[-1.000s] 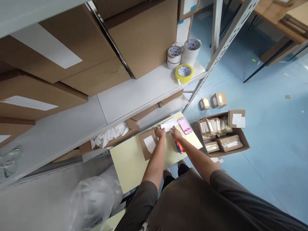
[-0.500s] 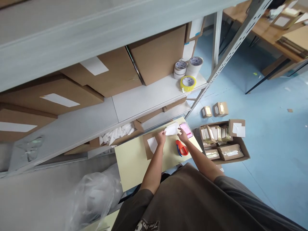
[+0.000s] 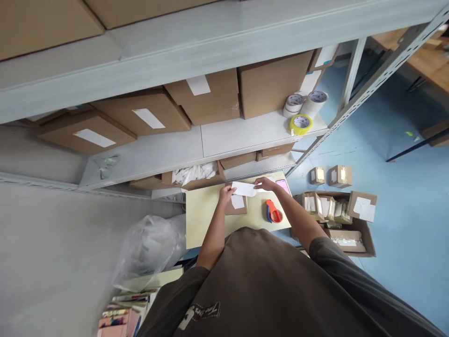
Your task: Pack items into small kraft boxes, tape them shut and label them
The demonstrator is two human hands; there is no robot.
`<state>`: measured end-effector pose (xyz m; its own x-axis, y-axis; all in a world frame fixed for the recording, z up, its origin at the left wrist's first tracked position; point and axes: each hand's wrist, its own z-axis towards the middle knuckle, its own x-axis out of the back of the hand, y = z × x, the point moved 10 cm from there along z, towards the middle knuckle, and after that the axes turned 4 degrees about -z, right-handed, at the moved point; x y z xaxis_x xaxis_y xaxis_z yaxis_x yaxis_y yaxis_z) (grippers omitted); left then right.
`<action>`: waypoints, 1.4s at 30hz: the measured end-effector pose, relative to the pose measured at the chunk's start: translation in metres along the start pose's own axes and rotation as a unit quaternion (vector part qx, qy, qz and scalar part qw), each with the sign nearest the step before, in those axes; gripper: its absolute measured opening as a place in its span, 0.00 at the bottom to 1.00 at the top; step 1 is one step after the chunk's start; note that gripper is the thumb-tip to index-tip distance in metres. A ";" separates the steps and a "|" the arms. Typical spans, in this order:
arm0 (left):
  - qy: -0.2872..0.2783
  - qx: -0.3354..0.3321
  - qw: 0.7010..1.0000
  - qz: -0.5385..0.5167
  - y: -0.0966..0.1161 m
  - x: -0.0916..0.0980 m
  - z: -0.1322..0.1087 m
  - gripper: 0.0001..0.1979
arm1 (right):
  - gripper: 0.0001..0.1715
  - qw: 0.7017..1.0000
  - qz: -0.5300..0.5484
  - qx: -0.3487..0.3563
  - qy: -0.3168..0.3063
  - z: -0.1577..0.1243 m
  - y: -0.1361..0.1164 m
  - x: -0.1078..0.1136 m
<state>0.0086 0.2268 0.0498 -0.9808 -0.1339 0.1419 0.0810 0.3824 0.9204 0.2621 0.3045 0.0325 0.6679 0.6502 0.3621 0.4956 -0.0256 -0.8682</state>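
A white paper strip (image 3: 244,189) is stretched between my two hands above a pale yellow table (image 3: 203,220). My left hand (image 3: 226,193) pinches its left end and my right hand (image 3: 264,183) pinches its right end. Just below the strip lies a small brown cardboard box (image 3: 237,205) with a white label on top. An orange tape dispenser (image 3: 273,212) rests on the table to the right of the box. A pink phone (image 3: 282,186) lies at the table's far right corner.
A grey metal shelf (image 3: 224,140) behind the table carries large cardboard cartons (image 3: 147,117) and tape rolls (image 3: 301,122). On the blue floor at right stands an open carton (image 3: 351,224) of small boxes. A clear plastic bag (image 3: 150,248) sits at left.
The view has tilted up and away from the table. My hands have lifted the white strip and drawn it out between them, with the right hand moving rightward.
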 end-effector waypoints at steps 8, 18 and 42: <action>0.013 0.012 0.999 -0.034 -0.010 -0.003 -0.016 0.27 | 0.26 0.997 0.081 0.003 0.008 -0.007 0.000 -0.009; 0.118 0.004 0.988 -0.096 -0.020 0.040 -0.033 0.27 | 0.23 0.985 0.043 -0.045 0.163 -0.031 0.043 0.046; -0.014 0.016 0.988 -0.154 -0.027 0.074 -0.082 0.34 | 0.30 0.968 0.221 -0.012 0.120 -0.050 -0.103 -0.161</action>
<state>-0.0518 0.1318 0.0656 -0.9625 -0.2238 -0.1536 -0.2273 0.3554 0.9066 0.1315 0.1647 0.0804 0.9255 0.3775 0.0287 0.1441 -0.2811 -0.9488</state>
